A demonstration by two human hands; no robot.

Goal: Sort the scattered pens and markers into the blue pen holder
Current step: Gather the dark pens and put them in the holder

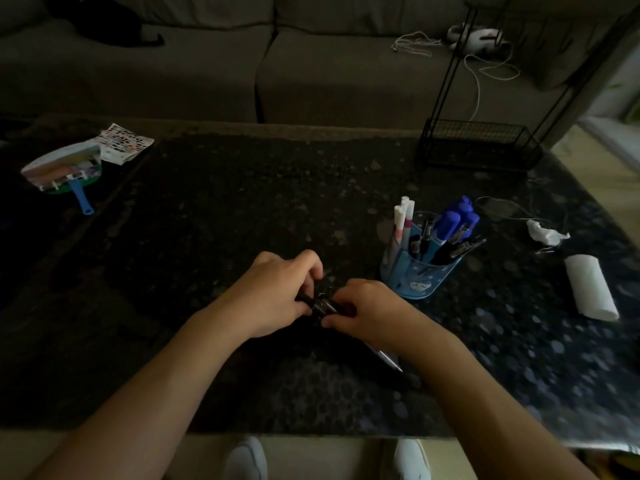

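Both hands meet over the middle of the dark speckled table (242, 202). My left hand (277, 292) and my right hand (367, 306) both grip a small bundle of dark pens (320, 306) between them. One silver-tipped pen (386, 358) sticks out back under my right wrist. The blue pen holder (415, 271) stands upright just right of my right hand. It holds white markers (403, 216), blue-capped markers (453, 220) and several dark pens (450, 252).
A black wire rack (478, 147) stands at the back right. A folded white tissue (588, 289) and a crumpled tissue (545, 233) lie right of the holder. A hand fan with a blue handle (65, 171) and a sticker sheet (124, 143) sit at the far left. A sofa (311, 64) is behind.
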